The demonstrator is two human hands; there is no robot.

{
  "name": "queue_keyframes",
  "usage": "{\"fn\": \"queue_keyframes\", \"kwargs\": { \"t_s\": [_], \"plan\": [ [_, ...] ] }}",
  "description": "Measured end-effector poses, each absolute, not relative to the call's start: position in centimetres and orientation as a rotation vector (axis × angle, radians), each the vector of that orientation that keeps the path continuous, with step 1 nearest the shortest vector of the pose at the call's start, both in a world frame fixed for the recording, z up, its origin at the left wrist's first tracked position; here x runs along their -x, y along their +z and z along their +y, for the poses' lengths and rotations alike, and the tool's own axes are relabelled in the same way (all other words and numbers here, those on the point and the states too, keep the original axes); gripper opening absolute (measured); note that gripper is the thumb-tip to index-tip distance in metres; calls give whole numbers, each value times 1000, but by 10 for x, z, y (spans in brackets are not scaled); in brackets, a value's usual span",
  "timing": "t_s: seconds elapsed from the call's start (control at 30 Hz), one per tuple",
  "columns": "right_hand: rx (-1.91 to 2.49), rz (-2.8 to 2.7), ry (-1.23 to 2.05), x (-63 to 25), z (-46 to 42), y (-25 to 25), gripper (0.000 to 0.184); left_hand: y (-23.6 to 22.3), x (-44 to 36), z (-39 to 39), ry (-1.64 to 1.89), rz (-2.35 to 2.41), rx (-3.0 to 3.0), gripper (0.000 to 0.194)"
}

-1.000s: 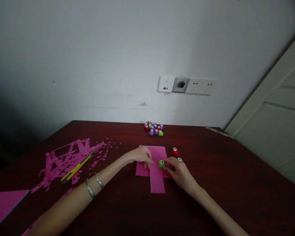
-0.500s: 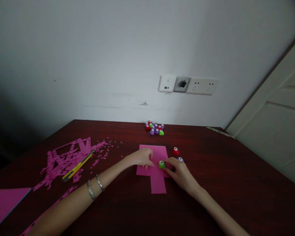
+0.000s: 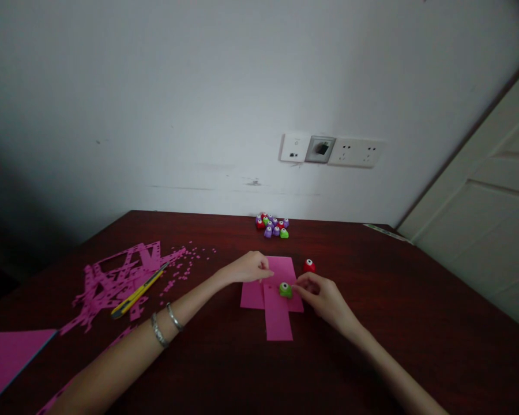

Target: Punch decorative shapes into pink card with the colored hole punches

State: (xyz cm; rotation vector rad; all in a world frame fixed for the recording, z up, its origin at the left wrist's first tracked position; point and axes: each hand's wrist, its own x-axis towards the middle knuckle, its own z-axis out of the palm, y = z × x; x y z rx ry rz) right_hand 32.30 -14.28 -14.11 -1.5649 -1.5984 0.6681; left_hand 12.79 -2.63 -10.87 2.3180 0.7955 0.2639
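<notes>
A small green craft paper punch (image 3: 285,290) with a round white-and-dark top sits on a pink paper strip (image 3: 278,323). The strip lies across a wider pink sheet (image 3: 281,265); a small dark mark shows on it left of the punch. My right hand (image 3: 322,294) is just right of the green punch, thumb and forefinger slightly apart, apparently not gripping it. Over the sheet's left part, my left hand (image 3: 253,267) has its fingers curled and fingertips together; whether something tiny is between them is hidden. Beyond my right hand stands a red punch (image 3: 309,266).
Several purple, red and green punches (image 3: 271,225) cluster near the wall. At left lie pink paper scraps (image 3: 108,282), tiny cut-out bits (image 3: 177,274) and a yellow utility knife (image 3: 140,290). A larger pink sheet (image 3: 12,360) is at the near left edge.
My right hand has let go of the green punch and drawn slightly right, now covering the purple punch. My left hand has risen a little, its fingers closing together; the mark on the strip is now visible.
</notes>
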Motion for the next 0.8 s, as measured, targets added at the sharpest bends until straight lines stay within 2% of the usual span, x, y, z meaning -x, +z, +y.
{"fn": "queue_keyframes", "kwargs": {
  "t_s": [0.13, 0.43, 0.8],
  "plan": [
    [1601, -1464, 900, -320, -138, -134, 33, -109, -127, -22, 292, 779, -2271, 37],
    [1737, -1608, 1144, -318, -117, -129, 49, -109, -128, -24, 274, 750, -2141, 39],
    [1862, -1599, 1270, -318, -111, -133, 50, -120, -128, -28, 178, 722, -2009, 44]
  ]
}}
